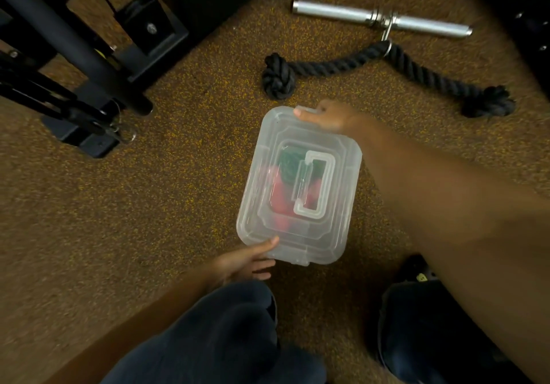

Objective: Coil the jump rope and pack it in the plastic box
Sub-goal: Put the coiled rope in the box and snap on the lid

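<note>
A clear plastic box [299,185] with its lid on lies on the brown speckled floor in the middle of the head view. Through the lid I see the jump rope [285,184] inside, a green coil with red handles. A folded white handle lies flat on the lid. My right hand [327,115] grips the box's far edge, thumb on top of the lid. My left hand [248,260] holds the near left corner, fingers curled against the rim.
A thick black knotted rope [387,71] clipped to a silver metal bar [381,20] lies beyond the box. The black frame of a gym machine [89,65] stands at the upper left. My knees in dark trousers [226,333] are just below the box.
</note>
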`<move>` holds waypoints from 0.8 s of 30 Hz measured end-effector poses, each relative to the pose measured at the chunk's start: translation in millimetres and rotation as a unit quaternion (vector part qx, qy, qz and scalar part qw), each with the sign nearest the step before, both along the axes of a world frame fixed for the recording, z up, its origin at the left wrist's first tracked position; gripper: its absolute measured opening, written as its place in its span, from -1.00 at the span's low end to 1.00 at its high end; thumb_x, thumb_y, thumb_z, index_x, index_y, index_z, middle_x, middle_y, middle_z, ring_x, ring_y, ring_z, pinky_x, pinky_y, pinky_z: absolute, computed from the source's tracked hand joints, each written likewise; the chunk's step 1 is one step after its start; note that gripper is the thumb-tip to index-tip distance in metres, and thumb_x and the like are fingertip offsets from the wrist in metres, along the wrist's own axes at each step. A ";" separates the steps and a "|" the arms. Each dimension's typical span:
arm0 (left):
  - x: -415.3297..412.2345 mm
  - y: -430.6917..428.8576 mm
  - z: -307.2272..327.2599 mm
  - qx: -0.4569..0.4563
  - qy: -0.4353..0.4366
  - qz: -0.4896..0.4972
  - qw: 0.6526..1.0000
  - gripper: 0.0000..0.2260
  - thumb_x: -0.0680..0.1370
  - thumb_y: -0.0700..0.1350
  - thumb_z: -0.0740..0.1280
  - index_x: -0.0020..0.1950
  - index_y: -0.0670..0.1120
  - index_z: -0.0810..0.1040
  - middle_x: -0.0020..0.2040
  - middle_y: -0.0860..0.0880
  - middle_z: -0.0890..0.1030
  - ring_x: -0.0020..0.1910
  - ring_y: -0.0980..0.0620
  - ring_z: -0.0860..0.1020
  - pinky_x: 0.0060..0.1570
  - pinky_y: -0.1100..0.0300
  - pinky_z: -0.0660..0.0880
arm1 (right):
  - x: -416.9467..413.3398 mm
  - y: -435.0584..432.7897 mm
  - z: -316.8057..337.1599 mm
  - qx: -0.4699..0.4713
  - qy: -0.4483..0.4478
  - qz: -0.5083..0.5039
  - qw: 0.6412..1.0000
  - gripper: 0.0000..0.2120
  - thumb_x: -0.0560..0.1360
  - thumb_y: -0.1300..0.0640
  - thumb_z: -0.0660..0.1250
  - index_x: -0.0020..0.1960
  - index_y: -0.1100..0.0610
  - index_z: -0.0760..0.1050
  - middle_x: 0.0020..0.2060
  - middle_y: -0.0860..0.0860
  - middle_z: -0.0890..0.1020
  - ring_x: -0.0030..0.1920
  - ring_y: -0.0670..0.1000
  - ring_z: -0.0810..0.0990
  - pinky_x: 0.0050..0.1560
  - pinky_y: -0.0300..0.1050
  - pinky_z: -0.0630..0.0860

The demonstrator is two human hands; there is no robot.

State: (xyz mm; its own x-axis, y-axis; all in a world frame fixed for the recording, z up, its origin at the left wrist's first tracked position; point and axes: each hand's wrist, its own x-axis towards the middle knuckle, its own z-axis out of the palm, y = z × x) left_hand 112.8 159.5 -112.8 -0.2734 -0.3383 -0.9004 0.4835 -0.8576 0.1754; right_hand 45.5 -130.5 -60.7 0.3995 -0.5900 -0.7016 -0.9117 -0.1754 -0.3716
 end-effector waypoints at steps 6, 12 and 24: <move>14.5 -6.5 7.0 0.015 -0.108 -0.006 0.994 -0.29 0.14 0.25 0.50 0.18 -0.06 0.46 0.16 -0.13 0.58 0.14 -0.08 0.55 0.13 0.01 0.50 | -23.1 -6.7 1.3 0.030 -0.015 -0.099 0.995 -0.18 0.39 -0.40 0.16 0.40 0.19 0.27 0.43 0.16 0.30 0.39 0.20 0.34 0.32 0.10 0.33; 37.9 -32.0 25.8 -0.003 -0.237 0.145 0.961 -0.57 0.24 0.01 0.53 0.00 -0.18 0.56 0.02 -0.20 0.66 0.03 -0.16 0.62 0.16 -0.11 0.50 | -74.0 -2.5 -16.1 0.119 -0.072 -0.306 0.942 0.07 0.07 -0.51 0.36 0.42 0.02 0.23 0.36 0.12 0.42 0.21 0.22 0.53 0.18 0.28 0.48; 40.8 -73.3 34.0 -0.107 -0.466 0.166 0.863 -0.74 0.48 -0.05 0.35 0.14 -0.10 0.52 -0.11 0.03 0.60 -0.13 0.06 0.59 0.00 0.04 0.56 | -110.5 46.2 -13.9 0.012 -0.023 -0.424 0.905 0.13 0.05 -0.56 0.29 0.38 0.17 0.30 0.34 0.18 0.40 0.32 0.21 0.38 0.31 0.23 0.36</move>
